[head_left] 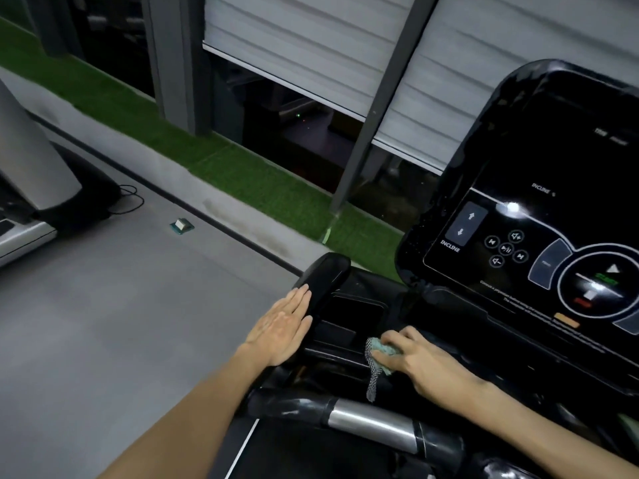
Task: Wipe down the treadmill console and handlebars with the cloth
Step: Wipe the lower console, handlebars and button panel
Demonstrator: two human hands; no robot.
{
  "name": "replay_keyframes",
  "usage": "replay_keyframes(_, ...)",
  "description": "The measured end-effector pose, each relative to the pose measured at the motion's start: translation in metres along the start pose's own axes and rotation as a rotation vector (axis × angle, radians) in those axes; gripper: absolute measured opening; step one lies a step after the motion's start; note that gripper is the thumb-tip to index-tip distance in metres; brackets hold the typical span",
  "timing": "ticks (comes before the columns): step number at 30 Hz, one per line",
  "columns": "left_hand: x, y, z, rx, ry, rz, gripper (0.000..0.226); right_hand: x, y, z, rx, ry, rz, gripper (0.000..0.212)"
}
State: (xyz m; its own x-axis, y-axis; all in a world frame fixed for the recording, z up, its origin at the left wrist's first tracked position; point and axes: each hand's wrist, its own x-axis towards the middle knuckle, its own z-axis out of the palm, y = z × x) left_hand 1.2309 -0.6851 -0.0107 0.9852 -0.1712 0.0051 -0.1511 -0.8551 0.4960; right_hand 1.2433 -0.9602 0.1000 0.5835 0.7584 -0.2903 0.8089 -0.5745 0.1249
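The black treadmill console fills the right side, its dark screen showing incline and media buttons. Below it runs a black tray area with a recessed holder. My right hand grips a pale green cloth and holds it on the tray just right of the holder; a mesh end of the cloth hangs down. My left hand lies flat with straight fingers against the outer side of the left handlebar arm. A black and silver front handlebar crosses below both hands.
Grey floor stretches to the left, with a small box lying on it. Another machine's base and cables stand at far left. A green turf strip runs along the window wall with half-lowered blinds.
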Motion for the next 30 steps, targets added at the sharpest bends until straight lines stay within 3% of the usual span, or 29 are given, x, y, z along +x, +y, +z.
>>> replay_keyframes(2, 0.005, 0.0, 0.004, 0.039, 0.009, 0.027, 0.086, 0.009, -0.005, 0.002, 0.002, -0.024, 0.076, 0.062)
replay_keyframes(7, 0.005, -0.002, 0.009, 0.031, 0.036, 0.034, 0.085, 0.056, -0.001, 0.003, -0.2, -0.039, 0.27, 0.045)
replay_keyframes(11, 0.006, -0.002, 0.009, 0.021, 0.038, 0.023, 0.085, 0.094, 0.003, -0.002, -0.176, -0.073, 0.437, 0.047)
replay_keyframes(14, 0.006, -0.002, 0.007, 0.004, 0.038, 0.024, 0.085, 0.116, 0.01, -0.011, -0.024, -0.021, 0.612, 0.033)
replay_keyframes(17, 0.004, -0.002, 0.007, 0.01, 0.039, 0.039, 0.085, 0.118, 0.025, -0.004, 0.338, 0.175, 0.735, 0.031)
replay_keyframes(20, 0.006, -0.002, 0.006, 0.001, 0.042, 0.037, 0.084, 0.126, 0.029, 0.0, 0.409, 0.186, 0.833, 0.03)
replay_keyframes(22, 0.006, -0.003, 0.006, 0.006, 0.041, 0.041, 0.084, 0.135, 0.02, 0.002, 0.401, 0.14, 0.811, 0.032)
replay_keyframes(25, 0.006, -0.002, 0.007, 0.01, 0.044, 0.039, 0.084, 0.145, -0.005, -0.001, 0.227, 0.122, 0.516, 0.057)
replay_keyframes(27, 0.005, -0.002, 0.006, 0.0, 0.042, 0.041, 0.084, 0.144, -0.004, -0.001, 0.15, 0.122, 0.396, 0.058)
replay_keyframes(29, 0.005, -0.002, 0.005, -0.007, 0.043, 0.043, 0.084, 0.146, 0.02, 0.002, 0.106, 0.048, 0.459, 0.044)
replay_keyframes(30, 0.005, -0.001, 0.005, -0.007, 0.041, 0.043, 0.085, 0.147, 0.034, 0.005, 0.124, 0.053, 0.587, 0.037)
